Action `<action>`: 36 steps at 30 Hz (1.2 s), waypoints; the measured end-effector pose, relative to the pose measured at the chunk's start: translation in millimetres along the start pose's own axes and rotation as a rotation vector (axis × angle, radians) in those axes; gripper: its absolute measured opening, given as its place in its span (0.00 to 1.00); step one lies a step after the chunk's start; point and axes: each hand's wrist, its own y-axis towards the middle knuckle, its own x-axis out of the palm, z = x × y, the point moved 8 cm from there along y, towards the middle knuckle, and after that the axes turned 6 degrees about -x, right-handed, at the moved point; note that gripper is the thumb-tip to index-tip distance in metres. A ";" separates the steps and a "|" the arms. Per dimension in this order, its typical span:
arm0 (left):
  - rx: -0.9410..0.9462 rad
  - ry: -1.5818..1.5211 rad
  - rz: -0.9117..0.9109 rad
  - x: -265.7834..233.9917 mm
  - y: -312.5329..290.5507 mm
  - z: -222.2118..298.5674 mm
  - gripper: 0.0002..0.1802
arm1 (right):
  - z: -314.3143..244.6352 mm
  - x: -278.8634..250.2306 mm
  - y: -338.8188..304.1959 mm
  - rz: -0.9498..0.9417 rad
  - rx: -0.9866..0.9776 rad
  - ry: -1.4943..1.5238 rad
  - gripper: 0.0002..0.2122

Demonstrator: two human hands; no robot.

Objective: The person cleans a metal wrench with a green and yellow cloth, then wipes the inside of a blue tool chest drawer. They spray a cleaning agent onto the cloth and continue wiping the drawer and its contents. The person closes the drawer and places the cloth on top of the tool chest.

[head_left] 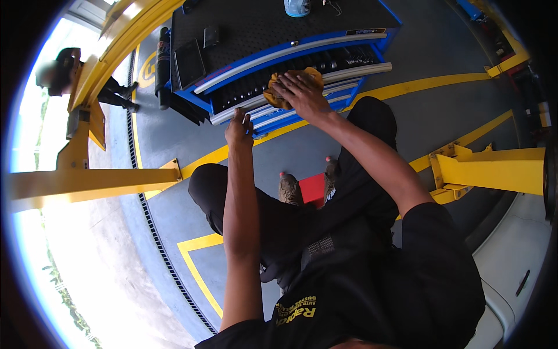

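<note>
At the open drawer's silver edge point(366, 71), left hand point(238, 129) curled, can't tell if gripping. Right hand point(305, 100) spread on a mustard cloth point(315, 75) overlapping that edge. Behind: tools point(359, 59) inside; farther, light-blue container point(297, 7) on the chest's black top point(250, 35).

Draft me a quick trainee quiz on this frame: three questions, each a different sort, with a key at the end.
1. Multiple choice: what lies under the person's right hand?
a) a bare wrench
b) a crumpled yellow-brown cloth
c) a phone

2. Fill in the blank: on the blue tool cabinet, the drawer with rows of tools stands ____.

3. True or false: the person's left hand rests on the cabinet's black top.

Key:
1. b
2. open
3. False; it is at the left end of that drawer's silver front edge.
</note>
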 end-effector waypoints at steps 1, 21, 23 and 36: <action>-0.009 -0.084 0.016 -10.1 -0.3 6.6 0.22 | 34.5 -10.9 -16.2 -0.003 0.055 0.016 0.30; 1.060 1.518 0.004 87.5 -38.7 52.3 0.19 | 132.9 -61.4 -88.8 0.623 0.747 0.173 0.10; 1.109 1.514 0.055 80.1 -38.6 55.1 0.18 | 170.9 -68.4 -116.6 0.953 1.094 0.564 0.11; 1.252 1.415 -0.106 95.8 -36.4 47.9 0.14 | 102.5 12.6 -104.5 1.068 1.198 0.673 0.10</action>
